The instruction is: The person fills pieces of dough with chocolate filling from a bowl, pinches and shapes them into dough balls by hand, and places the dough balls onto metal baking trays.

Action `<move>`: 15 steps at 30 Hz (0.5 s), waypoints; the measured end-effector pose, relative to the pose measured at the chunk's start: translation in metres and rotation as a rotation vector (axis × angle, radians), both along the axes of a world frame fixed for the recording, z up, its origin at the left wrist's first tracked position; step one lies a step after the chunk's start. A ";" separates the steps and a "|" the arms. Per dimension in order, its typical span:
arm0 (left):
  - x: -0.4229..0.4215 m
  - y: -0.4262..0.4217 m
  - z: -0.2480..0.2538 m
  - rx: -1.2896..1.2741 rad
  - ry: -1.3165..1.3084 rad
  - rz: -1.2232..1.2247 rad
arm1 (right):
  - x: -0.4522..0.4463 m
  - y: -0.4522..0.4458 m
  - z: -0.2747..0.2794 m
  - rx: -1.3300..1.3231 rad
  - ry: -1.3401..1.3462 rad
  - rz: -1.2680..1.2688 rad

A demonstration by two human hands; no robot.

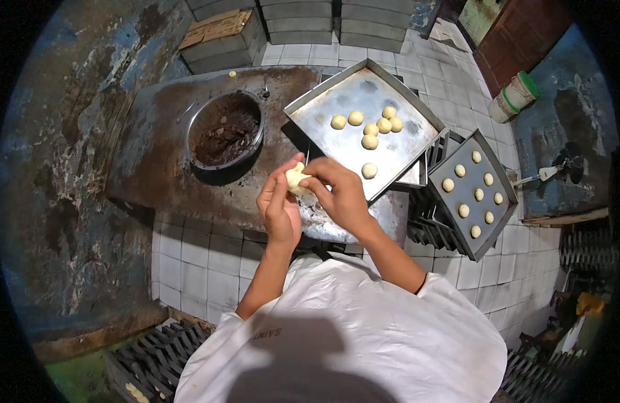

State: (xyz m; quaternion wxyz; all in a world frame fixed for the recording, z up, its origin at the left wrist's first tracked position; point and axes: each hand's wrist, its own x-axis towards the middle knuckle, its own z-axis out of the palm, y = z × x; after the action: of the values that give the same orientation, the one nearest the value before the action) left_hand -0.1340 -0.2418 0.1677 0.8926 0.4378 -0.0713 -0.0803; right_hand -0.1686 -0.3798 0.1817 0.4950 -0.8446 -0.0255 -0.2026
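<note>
Small, pale-yellow dough piece point(296, 178): held between left hand point(281, 216) and right hand point(343, 198) in narrow fingertip grips, over brown-stained bench point(155, 178). Likely light, soft, easily torn; support underneath, pinch lightly at edge.

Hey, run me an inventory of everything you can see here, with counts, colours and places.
table: 1, worn brown-grey, centre-left
bowl: 1, metallic, on table
filling-like mass: 1, dark brown, in bowl
large tray: 1, silver, right of bowl
dough balls: 8, pale yellow, in large tray
dark tray: 1, grey, far right of table
smaller balls: 9, pale yellow, in dark tray
box-like stacks: at least 3, grey, top
cardboard: 1, brown, on left stack
bucket: at least 1, whitish, green lid, upper right
floor tiles: many, white
dough piece: 1, pale yellow, between hands
shirt: 1, white, on person
left hand: 1, at dough
right hand: 1, at dough
</note>
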 end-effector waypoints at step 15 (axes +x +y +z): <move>0.042 0.093 0.002 -0.196 0.225 -0.042 | 0.029 0.120 0.012 -0.032 -0.097 -0.130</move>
State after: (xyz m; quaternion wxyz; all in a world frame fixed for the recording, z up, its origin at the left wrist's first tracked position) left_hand -0.0919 -0.1491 0.1697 0.9315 0.3355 0.0124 -0.1402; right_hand -0.1400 -0.2601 0.1936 0.4655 -0.8413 0.0020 -0.2746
